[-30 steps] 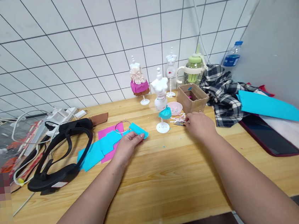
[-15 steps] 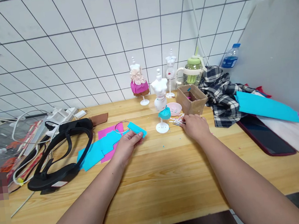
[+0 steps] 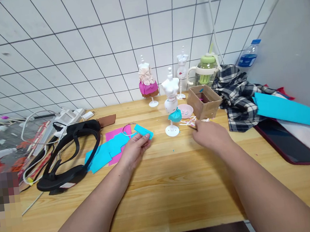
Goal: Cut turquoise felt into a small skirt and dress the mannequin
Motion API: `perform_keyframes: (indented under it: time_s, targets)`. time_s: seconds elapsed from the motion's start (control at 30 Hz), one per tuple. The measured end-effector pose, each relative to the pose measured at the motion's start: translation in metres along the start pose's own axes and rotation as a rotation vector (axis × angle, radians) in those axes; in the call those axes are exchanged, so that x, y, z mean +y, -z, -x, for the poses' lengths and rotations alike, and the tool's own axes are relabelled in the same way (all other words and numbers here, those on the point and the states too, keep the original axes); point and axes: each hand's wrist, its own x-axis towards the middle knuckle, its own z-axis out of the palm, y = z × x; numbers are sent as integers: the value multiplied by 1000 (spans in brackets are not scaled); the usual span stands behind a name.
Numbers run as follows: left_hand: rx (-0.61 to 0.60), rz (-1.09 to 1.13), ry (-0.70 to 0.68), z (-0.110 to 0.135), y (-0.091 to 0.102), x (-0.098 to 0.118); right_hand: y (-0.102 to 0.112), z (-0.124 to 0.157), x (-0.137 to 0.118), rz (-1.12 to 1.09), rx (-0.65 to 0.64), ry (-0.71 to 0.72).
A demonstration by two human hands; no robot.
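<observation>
My left hand (image 3: 135, 147) pinches a small blue strip of crepe paper (image 3: 144, 130) between thumb and fingers, just above the table. To its left, blue sheets (image 3: 103, 154) lie over a magenta sheet (image 3: 128, 128). My right hand (image 3: 211, 134) is closed by the cardboard box, with a thin dark tip poking out leftward; most of what it holds is hidden. Between my hands stands a white mini mannequin (image 3: 170, 92) with a bunched blue skirt (image 3: 175, 116). Cotton swabs or similar thin sticks (image 3: 186, 121) lie behind my right fingers.
Behind stand a dressed mannequin (image 3: 148, 80), another white mannequin (image 3: 182, 68), a pink dish (image 3: 186, 111), the cardboard box (image 3: 205, 103) and a green-lidded jug (image 3: 207, 68). A black headset strap (image 3: 76, 154) lies left; checked cloth (image 3: 235, 100) and a phone (image 3: 288, 142) lie right.
My right hand has lifted and drawn back slightly toward me, the silver-tipped tool at its fingers now mostly hidden. My left hand still holds the blue strip. The whole view has shifted a little.
</observation>
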Motion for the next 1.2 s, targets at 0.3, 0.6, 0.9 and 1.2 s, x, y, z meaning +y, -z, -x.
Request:
perform_keyframes:
  time_s: [0.3, 0.6, 0.9, 1.2]
  targets:
    - [43, 224, 97, 11, -15, -2, -61, 40, -69, -913, -307, 377]
    - [-86, 82, 67, 22, -20, 1, -72, 46, -72, -938, -401, 470]
    - [-135, 77, 105, 27, -26, -1, -73, 47, -72, -927, -376, 479]
    - [-195, 74, 124, 29, -28, -4, -73, 45, -72, -941, -362, 499]
